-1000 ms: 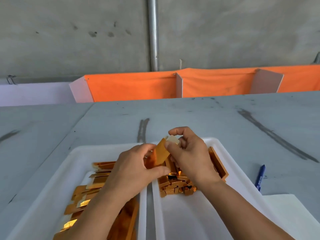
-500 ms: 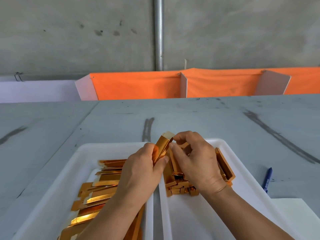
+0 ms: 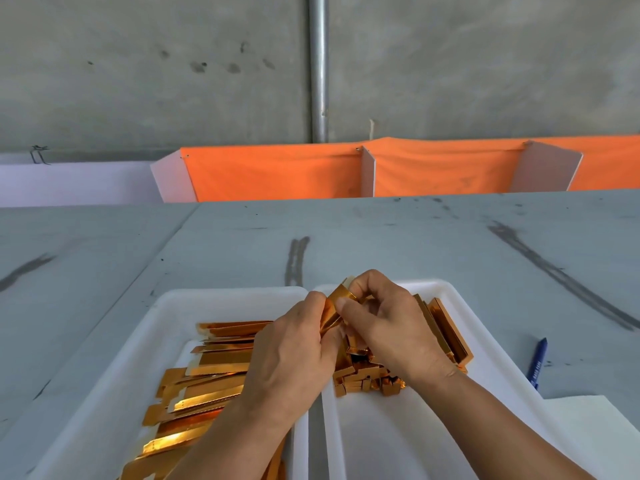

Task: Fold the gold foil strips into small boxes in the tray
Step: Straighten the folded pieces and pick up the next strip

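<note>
**Another gold strip, and the crease finally went in**

A second earlier I had the strip (image 3: 331, 310) standing almost straight up between my hands, with its pale tab end poking out on top. By this moment I'd pulled both hands in tight and it wasn't straight any more. It was bent over on itself, with a sharp shiny crease showing in the gap between my thumbs.

My left hand (image 3: 291, 355) gripped the lower part, thumb pressed against the foil. My right hand (image 3: 391, 327) had its fingers curled over the top end and was pinching the tab down. So both hands were closed on the same strip, close enough to touch. I held it up in the air over the far end of the gap between the left tray (image 3: 207, 295) and the right tray (image 3: 450, 292), not resting on anything.

My read is that the first fold was in but the box wasn't closed yet. I couldn't see the tab tucked anywhere, because my fingers hid that bit.

The flat strips (image 3: 214, 375) were heaped in the left tray and looked like plenty to go. The little boxes (image 3: 363, 381) made a much smaller pile in the right tray, under my right wrist. The blue pen (image 3: 538, 362) sat on the worktop (image 3: 381, 244), well off to the right.
</note>
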